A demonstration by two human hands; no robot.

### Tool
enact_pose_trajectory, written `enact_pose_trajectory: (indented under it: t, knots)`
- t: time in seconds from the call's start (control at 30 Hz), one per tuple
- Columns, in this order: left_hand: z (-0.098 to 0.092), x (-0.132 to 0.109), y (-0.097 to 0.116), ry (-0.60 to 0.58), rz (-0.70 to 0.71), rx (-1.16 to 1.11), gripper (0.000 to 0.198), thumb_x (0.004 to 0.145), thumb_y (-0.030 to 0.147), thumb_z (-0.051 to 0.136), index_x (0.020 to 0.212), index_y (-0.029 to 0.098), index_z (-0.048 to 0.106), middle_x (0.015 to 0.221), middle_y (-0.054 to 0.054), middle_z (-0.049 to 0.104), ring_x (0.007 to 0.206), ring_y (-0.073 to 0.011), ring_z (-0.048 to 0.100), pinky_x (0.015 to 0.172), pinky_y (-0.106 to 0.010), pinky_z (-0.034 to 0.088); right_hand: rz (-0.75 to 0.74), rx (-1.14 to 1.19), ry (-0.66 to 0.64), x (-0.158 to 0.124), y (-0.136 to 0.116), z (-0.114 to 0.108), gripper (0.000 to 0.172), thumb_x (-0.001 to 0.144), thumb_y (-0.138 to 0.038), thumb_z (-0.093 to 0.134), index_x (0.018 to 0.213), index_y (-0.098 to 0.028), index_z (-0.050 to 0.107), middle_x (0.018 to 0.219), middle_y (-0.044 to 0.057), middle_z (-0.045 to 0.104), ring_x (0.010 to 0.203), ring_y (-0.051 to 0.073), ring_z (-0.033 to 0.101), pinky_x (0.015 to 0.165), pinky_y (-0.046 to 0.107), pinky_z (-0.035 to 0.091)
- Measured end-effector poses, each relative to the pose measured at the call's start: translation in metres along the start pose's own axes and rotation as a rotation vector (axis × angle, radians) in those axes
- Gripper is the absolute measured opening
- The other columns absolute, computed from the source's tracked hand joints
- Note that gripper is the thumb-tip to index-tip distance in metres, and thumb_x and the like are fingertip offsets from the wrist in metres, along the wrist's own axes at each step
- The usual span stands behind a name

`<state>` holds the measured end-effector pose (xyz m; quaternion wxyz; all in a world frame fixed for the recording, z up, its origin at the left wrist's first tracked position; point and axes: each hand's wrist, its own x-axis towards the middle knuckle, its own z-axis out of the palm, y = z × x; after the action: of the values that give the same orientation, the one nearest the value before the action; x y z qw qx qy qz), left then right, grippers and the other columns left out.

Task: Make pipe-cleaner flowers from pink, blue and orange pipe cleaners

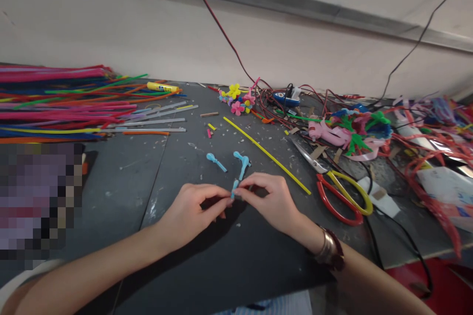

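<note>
Blue piece (234, 186), blurry-labelled yellow tube (162, 88)

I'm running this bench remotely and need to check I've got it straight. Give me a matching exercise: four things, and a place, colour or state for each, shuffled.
Things:
1. Scissors
2. Long thin stick
3. Flower bunch
4. Nearest blue piece

Matches:
A. Multicoloured, near the wall
B. Pinched at the fingertips of the left grip and right grip
C. One red handle, one yellow
D. Plain yellow, lying on the table

Pairs: 1-C, 2-D, 3-A, 4-B
</note>
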<state>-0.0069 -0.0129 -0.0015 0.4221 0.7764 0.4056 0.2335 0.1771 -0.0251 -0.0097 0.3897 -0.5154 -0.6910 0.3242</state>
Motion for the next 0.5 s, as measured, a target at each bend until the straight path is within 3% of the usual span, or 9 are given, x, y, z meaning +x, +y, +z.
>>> enact_pose_trajectory:
  t: [0.2, 0.5]
  knots:
    - [0.0007, 0.0, -0.0002, 0.009, 0.053, 0.108, 0.019, 0.082, 0.027, 0.051, 0.078, 0.017, 0.066, 0.065, 0.0, 0.065, 0.058, -0.0117, 0.058, 0.055, -0.02, 0.045, -0.105, -0.071, -0.119, -0.0023, -0.0034, 0.004, 0.018, 0.082, -0.025, 0.053, 0.071, -0.017, 0.065, 0.071, 0.003, 0.064, 0.066, 0.013, 0.058, 0.061, 0.022, 0.043]
    - [0.0024, -0.0006, -0.0094, 0.06, 0.189, 0.24, 0.014, 0.081, 0.017, 0.052, 0.082, 0.017, 0.065, 0.075, -0.001, 0.067, 0.067, -0.0125, 0.061, 0.064, -0.022, 0.045, -0.023, -0.123, -0.13, -0.0015, -0.0026, 0.0052, 0.018, 0.084, -0.02, 0.047, 0.076, -0.016, 0.062, 0.065, 0.001, 0.062, 0.059, 0.011, 0.054, 0.056, 0.02, 0.039]
